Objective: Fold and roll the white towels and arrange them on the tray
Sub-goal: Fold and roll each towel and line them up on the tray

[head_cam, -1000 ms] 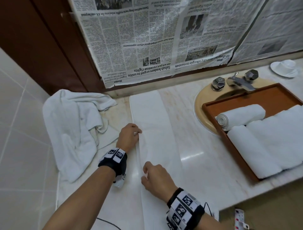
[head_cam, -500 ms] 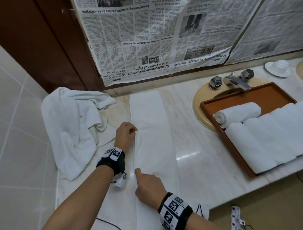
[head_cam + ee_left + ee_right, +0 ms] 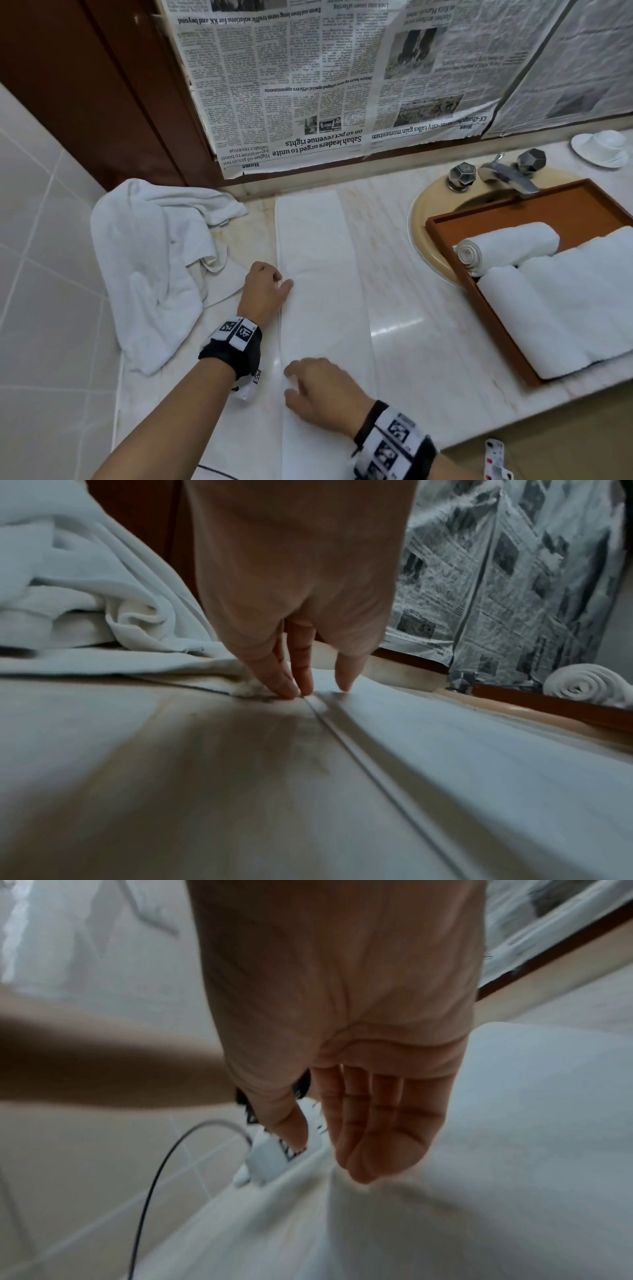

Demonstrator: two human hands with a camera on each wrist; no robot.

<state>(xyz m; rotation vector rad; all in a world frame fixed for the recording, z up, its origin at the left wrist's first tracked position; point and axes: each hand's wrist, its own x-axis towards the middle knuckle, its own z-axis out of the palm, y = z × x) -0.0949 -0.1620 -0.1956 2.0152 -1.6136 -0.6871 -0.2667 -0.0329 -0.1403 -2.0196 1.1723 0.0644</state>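
Surface: marble surface [image 3: 428,308], newspaper [image 3: 308,85] on the far wall.
Folded towel [image 3: 318,274]: long flat strip, centre, running near to far.
Left hand [image 3: 263,291]: straight fingers [image 3: 301,669] pressing its left edge.
Right hand [image 3: 322,394]: fingers [image 3: 373,1129] extended, resting on the near part.
Tray [image 3: 496,209]: right, over the sink, holding rolled towels [image 3: 548,291].
Loose towel [image 3: 147,267]: heaped far left.

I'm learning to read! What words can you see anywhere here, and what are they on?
All on the upside-down newspaper sheets taped above the marble counter:
"Sabah leaders urged to unite on 40 pct revenue rights"
"Debate heats up over alleged special officers appointments"
"Home"
Its small print is too tiny to read.
The black-and-white wrist bands carry patterns, no words.
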